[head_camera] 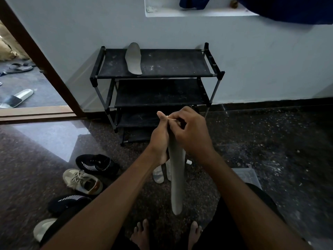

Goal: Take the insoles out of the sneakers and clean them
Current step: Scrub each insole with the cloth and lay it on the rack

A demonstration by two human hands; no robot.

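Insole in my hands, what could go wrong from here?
Both the left hand and right hand grip the insole only near its top, so picking hard there might tear or crease it. The other insole lies on the rack's speckled top shelf, and may pick up grime.

Interior was dim. Daylight came thru doorway (27, 87) at left, w/ glare patch on polished floor (50, 136). Edges bowed, wide-angle.

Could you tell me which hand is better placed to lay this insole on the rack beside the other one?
Probably the left hand: it grips the grey insole near its top, while the right hand pinches a thin stick. The shoe rack stands straight ahead.
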